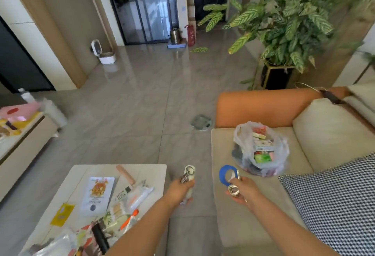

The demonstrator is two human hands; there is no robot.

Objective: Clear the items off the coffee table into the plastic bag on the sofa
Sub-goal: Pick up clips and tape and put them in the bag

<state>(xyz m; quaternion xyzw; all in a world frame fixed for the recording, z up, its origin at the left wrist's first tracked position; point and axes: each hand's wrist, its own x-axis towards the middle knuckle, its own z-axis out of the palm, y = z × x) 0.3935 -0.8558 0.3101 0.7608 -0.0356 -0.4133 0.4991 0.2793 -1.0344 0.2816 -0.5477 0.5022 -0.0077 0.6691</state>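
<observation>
The clear plastic bag [261,148] sits open on the cream sofa seat [223,211], with several small packets inside. My right hand [241,191] is over the seat just left of the bag, gripping a blue tape roll [224,175] and a silvery metal piece [233,190]. My left hand [181,191] hovers between table and sofa, gripping a white keychain toy [189,176] with metal rings. The coffee table [158,169] at lower left carries a snack pouch [98,194], a yellow sachet [63,214], a pink stick [125,174], a remote [122,192] and other packets.
A checked cushion [332,207] lies on the sofa at the right, behind an orange armrest [263,107]. A large potted plant [288,24] stands beyond it. A low cabinet [22,140] is at the left. Tiled floor stretches ahead, with a round floor socket [201,122].
</observation>
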